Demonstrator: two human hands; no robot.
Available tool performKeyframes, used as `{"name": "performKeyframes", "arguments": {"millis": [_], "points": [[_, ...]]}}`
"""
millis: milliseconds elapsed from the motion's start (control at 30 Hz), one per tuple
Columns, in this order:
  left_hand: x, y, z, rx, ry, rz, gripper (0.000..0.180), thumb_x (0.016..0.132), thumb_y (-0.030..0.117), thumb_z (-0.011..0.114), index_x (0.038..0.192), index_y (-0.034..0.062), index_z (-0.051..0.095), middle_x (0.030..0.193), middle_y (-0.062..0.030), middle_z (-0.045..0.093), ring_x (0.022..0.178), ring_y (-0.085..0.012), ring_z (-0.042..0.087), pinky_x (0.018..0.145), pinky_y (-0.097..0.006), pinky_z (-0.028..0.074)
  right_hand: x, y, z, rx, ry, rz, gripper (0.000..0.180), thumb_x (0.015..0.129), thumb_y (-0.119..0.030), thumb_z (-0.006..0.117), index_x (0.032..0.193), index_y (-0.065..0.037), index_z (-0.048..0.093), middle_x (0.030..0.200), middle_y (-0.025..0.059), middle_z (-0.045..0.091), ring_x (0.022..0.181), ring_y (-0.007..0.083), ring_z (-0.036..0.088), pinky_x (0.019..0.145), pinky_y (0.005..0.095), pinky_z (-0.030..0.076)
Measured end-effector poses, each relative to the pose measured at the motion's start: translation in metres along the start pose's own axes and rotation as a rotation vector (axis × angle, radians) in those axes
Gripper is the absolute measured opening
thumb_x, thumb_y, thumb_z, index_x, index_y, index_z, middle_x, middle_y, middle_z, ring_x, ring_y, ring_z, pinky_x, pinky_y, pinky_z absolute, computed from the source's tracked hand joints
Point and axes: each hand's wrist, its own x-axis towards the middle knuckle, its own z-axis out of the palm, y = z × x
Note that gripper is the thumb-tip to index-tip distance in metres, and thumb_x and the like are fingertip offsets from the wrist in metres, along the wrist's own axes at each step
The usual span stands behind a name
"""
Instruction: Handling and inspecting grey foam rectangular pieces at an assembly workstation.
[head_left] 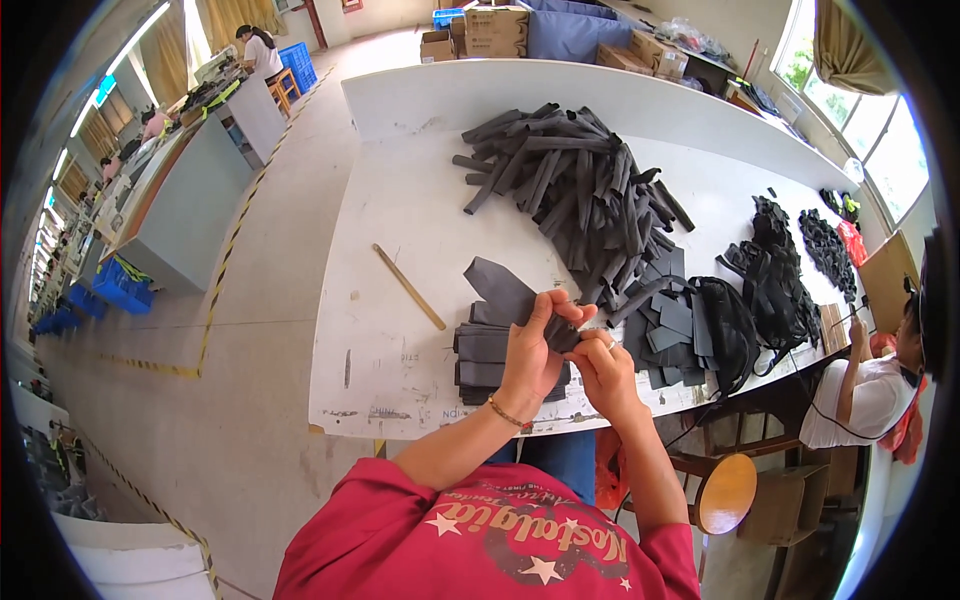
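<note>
A dark grey fabric piece (pixel 497 288) is held up over the near part of the white table. My left hand (pixel 533 350) is closed round it, with one end of the fabric sticking out up and to the left. At the piece's other end, the fingers of my right hand (pixel 606 372) pinch it close beside my left fingertips. What exactly lies between the two sets of fingertips is partly hidden. Beneath my left hand lies a stack of folded dark grey fabric pieces (pixel 477 352). Beyond my hands is a large heap of dark grey fabric tubes (pixel 590 185).
A wooden stick (pixel 408 287) lies left of the stack. To the right are flat dark pieces (pixel 668 330), a black bag (pixel 727 335) and heaped black straps (pixel 775 260). A co-worker (pixel 862 395) sits at the right. A stool (pixel 727 493) stands near my right elbow.
</note>
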Motion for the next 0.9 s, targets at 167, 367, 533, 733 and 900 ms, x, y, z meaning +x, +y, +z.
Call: {"name": "performKeyframes", "arguments": {"millis": [167,367,533,733,900], "points": [[-0.002,-0.001,0.004,-0.017,-0.019,-0.021,0.027,0.1,0.03,0.051,0.106,0.0054,0.058,0.084,-0.0067,0.068,0.108,-0.031,0.063,0.099,-0.042,0.045,0.003,0.002,0.0,0.039,-0.027,0.021,0.018,0.076,0.003,0.07,0.084,-0.002,0.055,0.086,0.0135,0.059,0.072,0.0329,0.061,0.06,0.0389,0.049],[0.0,-0.001,-0.002,-0.021,-0.052,-0.023,0.031,0.1,0.032,0.051,0.106,0.0029,0.06,0.089,-0.0106,0.068,0.112,-0.0314,0.061,0.101,-0.041,0.043,0.007,0.004,0.002,0.026,-0.024,0.016,0.017,0.077,0.003,0.07,0.084,-0.001,0.055,0.086,0.0131,0.06,0.072,0.0329,0.061,0.061,0.0372,0.049],[0.015,0.007,-0.006,-0.067,-0.036,-0.073,0.031,0.1,0.03,0.05,0.109,0.0025,0.059,0.102,-0.0145,0.068,0.113,-0.031,0.06,0.101,-0.04,0.043,0.011,-0.01,0.017,0.085,0.084,0.188,0.016,0.078,0.002,0.07,0.087,0.0,0.057,0.097,0.0148,0.061,0.083,0.0296,0.061,0.07,0.036,0.049],[0.04,0.038,-0.008,-0.163,-0.179,0.078,0.029,0.101,0.03,0.047,0.111,0.0061,0.06,0.112,-0.0086,0.066,0.127,-0.0286,0.049,0.111,-0.046,0.036,0.001,-0.014,0.023,0.282,0.598,0.434,0.003,0.089,-0.001,0.062,0.088,-0.002,0.059,0.107,0.0083,0.059,0.09,0.0144,0.055,0.077,0.0254,0.045],[0.041,0.054,-0.005,0.01,-0.204,0.111,0.028,0.101,0.03,0.047,0.11,0.0067,0.06,0.108,-0.0071,0.068,0.125,-0.0276,0.051,0.113,-0.048,0.034,-0.004,-0.015,-0.005,0.666,0.423,0.685,0.03,0.098,-0.018,0.05,0.121,0.001,0.052,0.118,0.0121,0.057,0.091,0.018,0.064,0.077,0.031,0.053]]}}
